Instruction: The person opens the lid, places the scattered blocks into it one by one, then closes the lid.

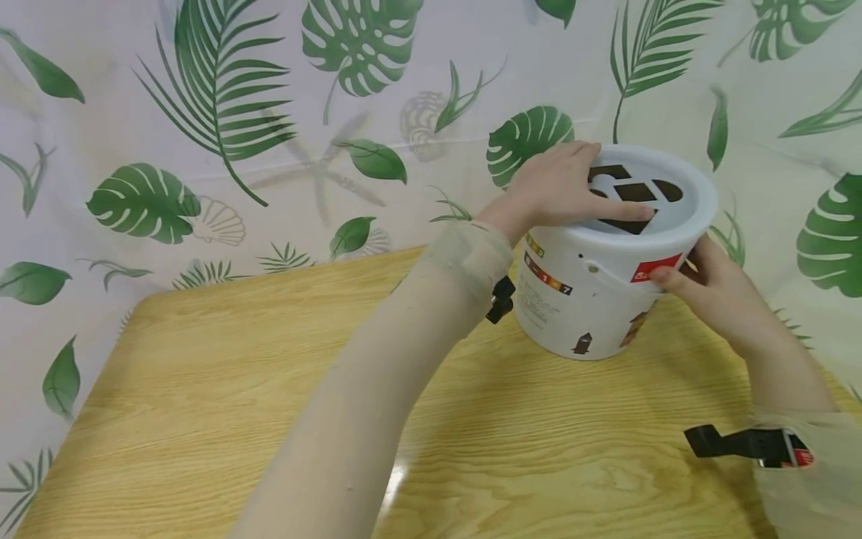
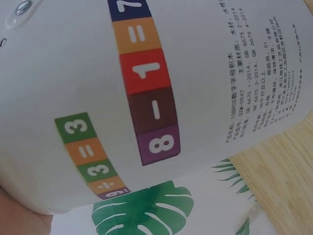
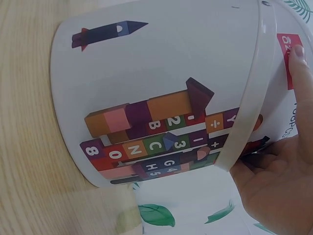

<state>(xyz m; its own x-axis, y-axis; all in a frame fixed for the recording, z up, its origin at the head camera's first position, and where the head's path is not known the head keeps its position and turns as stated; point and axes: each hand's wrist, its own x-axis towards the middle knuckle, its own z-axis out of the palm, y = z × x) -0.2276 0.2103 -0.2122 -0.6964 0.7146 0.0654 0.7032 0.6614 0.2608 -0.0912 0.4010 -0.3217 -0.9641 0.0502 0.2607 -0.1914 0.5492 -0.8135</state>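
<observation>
A white bucket printed with coloured letter and number blocks stands upright on the table. Its lid has dark cut-out shapes, and a strap handle runs along the side below the rim. Over the left part of the lid lies my left hand, its thumb stretched straight across the top and the other fingers reaching the far rim. My right hand grips the bucket's right side just under the rim, thumb on a red label and fingers curled behind, partly hidden.
The wood-grain table extends to the left and toward the front. Behind it hangs a white cloth with green leaf prints, close to the bucket's back. Each wrist wears a small black camera mount.
</observation>
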